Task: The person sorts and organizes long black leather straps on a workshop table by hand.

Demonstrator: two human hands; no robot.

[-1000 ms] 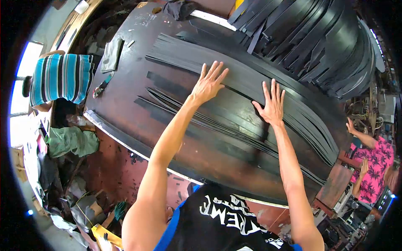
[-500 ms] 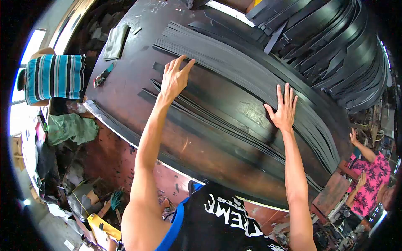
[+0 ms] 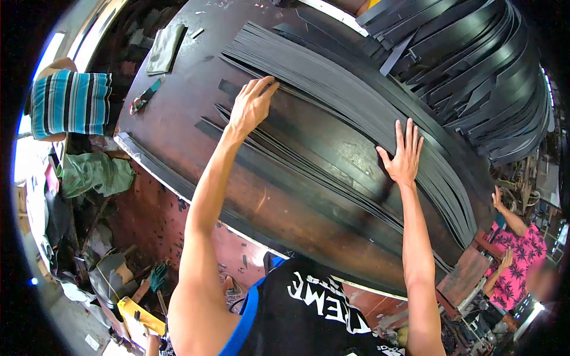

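Observation:
A wide bundle of thin dark grey strips (image 3: pixel 332 86) lies lengthwise across the dark table (image 3: pixel 178 113). At the near edge of the bundle, toward its left end, my left hand (image 3: pixel 254 107) has its fingers bent together over a strip's edge. My right hand (image 3: pixel 404 155) rests flat with spread fingers on the bundle's near edge, farther right. Nearer my body, a few loose narrow strips (image 3: pixel 309 172) run roughly parallel to the bundle.
Large curved dark sheets (image 3: pixel 475 71) are heaped at the upper right. A folded cloth (image 3: pixel 165 48) and a small cutter-like tool (image 3: pixel 145 98) lie at the table's left. A person in a striped top (image 3: pixel 71 102) is at left, another in pink (image 3: pixel 516 261) at right.
The fingers of my left hand have drawn together at the bundle's edge, where a strip now stands slightly apart. My right hand stays nearly in place. The view has shifted slightly.

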